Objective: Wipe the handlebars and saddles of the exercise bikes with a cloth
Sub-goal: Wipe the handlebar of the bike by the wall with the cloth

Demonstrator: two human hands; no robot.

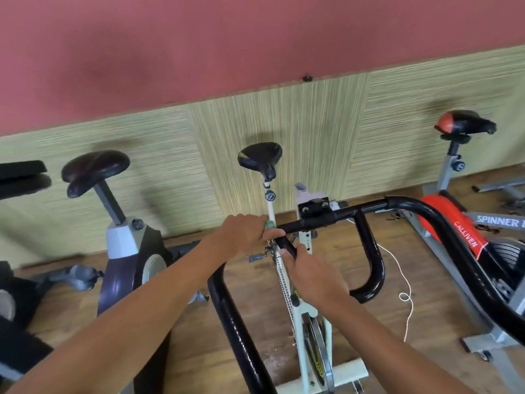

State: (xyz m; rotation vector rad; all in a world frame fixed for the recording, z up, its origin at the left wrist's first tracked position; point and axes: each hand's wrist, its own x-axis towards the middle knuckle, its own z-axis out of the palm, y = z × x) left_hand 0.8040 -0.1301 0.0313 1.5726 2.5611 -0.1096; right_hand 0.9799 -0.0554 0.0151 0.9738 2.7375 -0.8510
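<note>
The black handlebar (335,216) of a white exercise bike (308,317) spans the middle of the view, and its black saddle (260,155) stands beyond it. My left hand (244,234) grips the left part of the crossbar; a small bit of green cloth (270,224) shows under its fingers. My right hand (309,271) curls round the inner loop of the bar just below. Most of the cloth is hidden by the hand.
A purple bike with a black saddle (95,170) stands to the left. A red and grey bike (451,220) with a red-black saddle (464,122) stands to the right. A white cord (406,291) lies on the wooden floor. The wall is close behind.
</note>
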